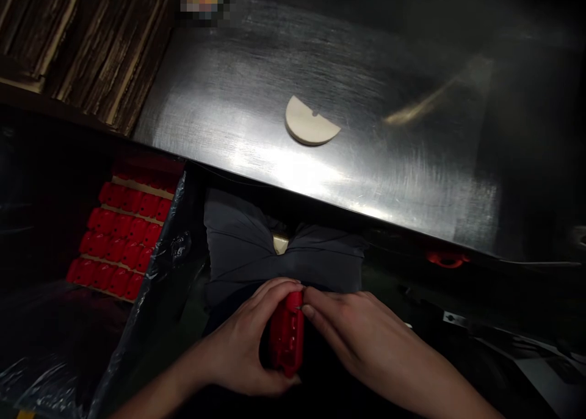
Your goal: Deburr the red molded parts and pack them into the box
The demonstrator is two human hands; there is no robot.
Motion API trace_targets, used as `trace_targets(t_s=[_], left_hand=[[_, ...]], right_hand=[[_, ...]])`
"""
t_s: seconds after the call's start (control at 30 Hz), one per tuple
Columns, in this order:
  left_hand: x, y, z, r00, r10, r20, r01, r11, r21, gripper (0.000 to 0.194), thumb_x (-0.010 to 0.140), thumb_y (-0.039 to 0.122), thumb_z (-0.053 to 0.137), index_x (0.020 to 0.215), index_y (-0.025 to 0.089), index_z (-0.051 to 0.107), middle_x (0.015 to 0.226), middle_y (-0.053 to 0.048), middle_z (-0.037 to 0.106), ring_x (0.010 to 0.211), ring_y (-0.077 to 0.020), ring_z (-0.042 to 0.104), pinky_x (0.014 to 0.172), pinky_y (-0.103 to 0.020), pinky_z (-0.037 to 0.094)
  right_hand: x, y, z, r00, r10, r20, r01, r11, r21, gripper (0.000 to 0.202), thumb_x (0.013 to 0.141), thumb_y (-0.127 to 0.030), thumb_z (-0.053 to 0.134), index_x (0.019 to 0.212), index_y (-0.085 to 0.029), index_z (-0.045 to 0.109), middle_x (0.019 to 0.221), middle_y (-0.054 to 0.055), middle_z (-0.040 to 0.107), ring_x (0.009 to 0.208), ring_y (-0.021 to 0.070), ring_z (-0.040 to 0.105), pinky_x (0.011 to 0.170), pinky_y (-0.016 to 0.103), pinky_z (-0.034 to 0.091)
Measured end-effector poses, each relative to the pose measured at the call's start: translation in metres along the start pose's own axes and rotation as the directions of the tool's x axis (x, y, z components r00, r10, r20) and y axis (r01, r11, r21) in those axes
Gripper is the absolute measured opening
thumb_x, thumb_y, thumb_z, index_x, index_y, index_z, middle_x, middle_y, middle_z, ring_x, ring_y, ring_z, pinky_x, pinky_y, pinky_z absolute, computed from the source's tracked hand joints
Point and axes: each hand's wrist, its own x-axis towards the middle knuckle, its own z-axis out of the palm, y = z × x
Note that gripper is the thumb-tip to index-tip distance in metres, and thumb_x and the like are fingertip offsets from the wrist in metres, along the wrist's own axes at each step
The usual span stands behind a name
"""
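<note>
A red plastic part (286, 336) sits upright between both my hands, low in the view over my lap. My left hand (247, 340) wraps around its left side, thumb under its lower end and fingers curled over its top. My right hand (357, 336) comes in from the right, with fingertips pressed on the part's upper right edge. My dark trousers (242, 242) lie just beyond the hands.
A steel table (366, 157) spans the upper view, with a beige half-round disc (309, 121) on it. To my left a plastic-lined box (169, 254) holds rows of several red parts (121, 233). Stacked wood strips (82, 41) lie far left. A red piece (446, 258) hangs under the table edge.
</note>
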Motion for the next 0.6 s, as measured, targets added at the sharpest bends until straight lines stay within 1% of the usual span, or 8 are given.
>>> trace_targets(t_s=[0.13,0.23,0.27,0.33,0.4,0.5,0.6], left_hand=[[0.001,0.002,0.000,1.000,0.013,-0.024,-0.012,1.000,0.013,0.124,0.067,0.022,0.096,0.165,0.039,0.021,0.161,-0.012,0.046,0.151,-0.0389,0.047,0.124,-0.055,0.046],[0.004,0.006,-0.001,0.999,0.016,-0.031,-0.015,0.999,0.040,0.123,0.067,0.023,0.096,0.164,0.036,0.022,0.160,-0.014,0.048,0.150,-0.0388,0.047,0.123,-0.054,0.047],[0.004,0.007,-0.001,0.999,0.021,-0.035,-0.019,0.999,0.050,0.123,0.067,0.023,0.096,0.164,0.036,0.022,0.159,-0.014,0.048,0.149,-0.0388,0.048,0.123,-0.053,0.047],[0.005,0.008,-0.001,0.999,0.031,-0.037,-0.029,0.997,0.074,0.123,0.068,0.025,0.096,0.164,0.035,0.022,0.159,-0.014,0.049,0.149,-0.0392,0.048,0.124,-0.054,0.046],[0.006,0.008,0.000,0.998,0.040,-0.038,-0.035,0.994,0.104,0.123,0.069,0.028,0.096,0.165,0.034,0.020,0.159,-0.015,0.050,0.149,-0.0401,0.047,0.125,-0.056,0.044],[0.006,0.008,0.002,0.999,0.036,-0.027,-0.032,0.988,0.154,0.124,0.072,0.032,0.096,0.166,0.035,0.016,0.160,-0.015,0.050,0.150,-0.0413,0.047,0.128,-0.060,0.040],[0.007,0.008,0.004,1.000,0.026,-0.006,-0.024,0.981,0.194,0.126,0.073,0.034,0.097,0.167,0.036,0.013,0.161,-0.015,0.050,0.151,-0.0419,0.048,0.130,-0.062,0.037]], right_hand=[[-0.002,0.006,-0.004,0.999,-0.034,-0.007,0.035,0.998,0.054,0.032,0.118,-0.037,0.036,0.102,-0.026,0.061,0.091,-0.004,0.071,0.077,0.0160,0.067,0.073,0.031,0.040],[-0.004,0.011,-0.004,0.998,-0.028,-0.058,0.036,0.991,0.128,0.031,0.118,-0.040,0.039,0.102,-0.027,0.063,0.093,-0.004,0.070,0.085,0.0158,0.067,0.081,0.031,0.042],[-0.004,0.012,-0.004,0.997,-0.009,-0.073,0.022,0.984,0.176,0.030,0.117,-0.041,0.041,0.102,-0.027,0.063,0.092,-0.004,0.069,0.084,0.0154,0.066,0.080,0.030,0.043],[-0.004,0.015,-0.002,0.993,0.032,-0.115,0.001,0.962,0.274,0.028,0.115,-0.044,0.047,0.102,-0.025,0.063,0.090,-0.004,0.067,0.080,0.0147,0.064,0.073,0.027,0.044],[-0.004,0.019,0.002,0.984,0.062,-0.166,-0.004,0.943,0.333,0.028,0.113,-0.045,0.050,0.100,-0.024,0.063,0.089,-0.002,0.066,0.079,0.0147,0.062,0.068,0.026,0.045],[-0.005,0.025,0.008,0.967,0.077,-0.243,0.010,0.940,0.341,0.025,0.112,-0.044,0.054,0.103,-0.024,0.065,0.095,0.000,0.068,0.085,0.0165,0.064,0.071,0.025,0.048],[-0.006,0.028,0.013,0.961,0.041,-0.272,0.059,0.936,0.348,0.017,0.109,-0.039,0.060,0.109,-0.025,0.069,0.102,0.001,0.072,0.087,0.0169,0.066,0.073,0.025,0.050]])
